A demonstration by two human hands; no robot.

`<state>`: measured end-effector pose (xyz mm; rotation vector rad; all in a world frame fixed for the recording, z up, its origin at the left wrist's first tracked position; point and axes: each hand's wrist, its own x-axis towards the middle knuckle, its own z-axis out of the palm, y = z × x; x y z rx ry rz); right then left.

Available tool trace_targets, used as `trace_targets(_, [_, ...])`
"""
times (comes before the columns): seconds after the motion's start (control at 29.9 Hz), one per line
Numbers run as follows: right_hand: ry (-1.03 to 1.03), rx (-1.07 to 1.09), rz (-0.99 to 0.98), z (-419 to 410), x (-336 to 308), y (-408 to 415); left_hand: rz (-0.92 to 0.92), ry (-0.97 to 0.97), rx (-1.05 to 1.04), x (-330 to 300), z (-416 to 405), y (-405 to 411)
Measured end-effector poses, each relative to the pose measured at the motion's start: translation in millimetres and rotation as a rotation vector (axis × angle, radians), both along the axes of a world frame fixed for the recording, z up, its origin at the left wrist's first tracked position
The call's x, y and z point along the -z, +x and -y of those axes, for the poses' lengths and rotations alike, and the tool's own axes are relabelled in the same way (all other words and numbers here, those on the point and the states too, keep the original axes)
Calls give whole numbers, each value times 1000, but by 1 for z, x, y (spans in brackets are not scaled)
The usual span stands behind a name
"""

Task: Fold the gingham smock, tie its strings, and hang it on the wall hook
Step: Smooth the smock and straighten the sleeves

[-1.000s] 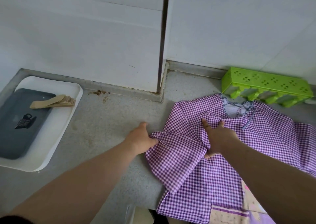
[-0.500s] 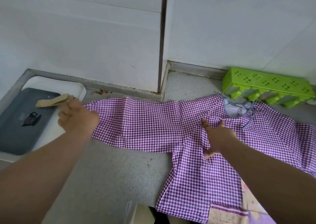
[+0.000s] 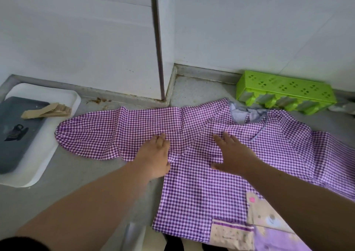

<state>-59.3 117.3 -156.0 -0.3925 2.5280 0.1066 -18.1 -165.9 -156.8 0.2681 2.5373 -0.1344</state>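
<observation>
The purple gingham smock lies spread flat on the grey counter, collar toward the wall. Its left sleeve stretches out to the left, almost to the white tray. A thin string trails from the collar. My left hand rests flat with straight fingers where the sleeve meets the body. My right hand presses flat on the chest, fingers spread. A patchwork pocket with a bear print shows at the hem. No wall hook is in view.
A white tray at the left holds a dark grey lid and tan clothespins. A green perforated plastic rack lies against the back wall on the right. White wall panels rise behind the counter.
My left hand pulled the bunched sleeve out to the left, let go, and came back to the armpit. My right hand opened from a pinch to a flat press.
</observation>
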Motion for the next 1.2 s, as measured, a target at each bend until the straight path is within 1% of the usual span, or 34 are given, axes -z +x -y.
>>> trace_targets(0.07, [-25,-24,-16,-10,2,3,-135,0,-41,-5,9,0])
trace_targets(0.1, [-32,-29,-23,-13,3,4,-163,-6,-51,-9,8,1])
trace_targets(0.13, [-30,-30,-28,-14,4,5,-136,15,-109,-13,6,3])
trace_targets(0.17, [-30,-27,-30,-13,5,5,-55,51,-220,-15,0,6])
trace_targets(0.23, [-40,-18,-34,-10,6,6,212,154,-524,-14,-15,9])
trace_targets(0.27, [-61,-19,-36,-11,5,6,270,157,-609,-14,-22,10])
trace_targets(0.3, [-89,-27,-39,-11,6,6,239,138,-627,-14,-28,11])
trace_targets(0.33, [-119,-36,-39,-12,6,7,118,88,-569,-12,-29,12])
trace_targets(0.37, [-151,-47,-41,-13,6,8,-59,33,-443,-16,-30,13])
trace_targets(0.4, [-178,-65,-43,-13,8,9,-211,-3,-267,-15,-28,14])
trace_targets(0.44, [-198,-87,-43,-16,10,11,-287,22,-101,-13,-28,15])
trace_targets(0.47, [-218,-109,-40,-18,13,13,-270,85,11,-8,-27,15])
trace_targets(0.5, [-238,-125,-31,-21,15,14,-193,126,56,-5,-26,14])
trace_targets(0.54, [-255,-136,-20,-26,16,16,-106,134,47,-2,-30,13])
trace_targets(0.57, [-261,-142,-19,-29,16,16,-25,88,13,0,-31,12])
trace_targets(0.6, [-252,-134,-34,-33,15,17,9,30,-5,0,-31,11])
trace_targets(0.67, [-203,-47,-78,-46,13,16,24,-88,-16,1,-29,6])
trace_targets(0.77, [-86,166,-109,-81,13,12,70,-233,-91,-11,-32,-4])
trace_targets(0.84, [-37,259,-120,-110,14,9,57,-281,-134,-18,-46,-13])
trace_targets(0.87, [-27,278,-118,-121,13,8,29,-265,-132,-20,-54,-17])
trace_targets(0.9, [-27,282,-104,-126,13,6,-5,-217,-106,-20,-63,-19])
trace_targets(0.97, [-64,253,-74,-129,12,5,-29,-90,15,-14,-87,-23])
trace_targets(1.0, [-86,222,-72,-130,12,5,-4,-40,57,-9,-102,-26])
trace_targets(1.04, [-103,185,-73,-132,11,6,40,-19,51,-4,-115,-29])
trace_targets(1.1, [-128,144,-83,-137,12,6,116,-60,-32,0,-131,-37])
trace_targets(1.2, [-104,178,-86,-160,13,4,172,-200,-114,4,-132,-48])
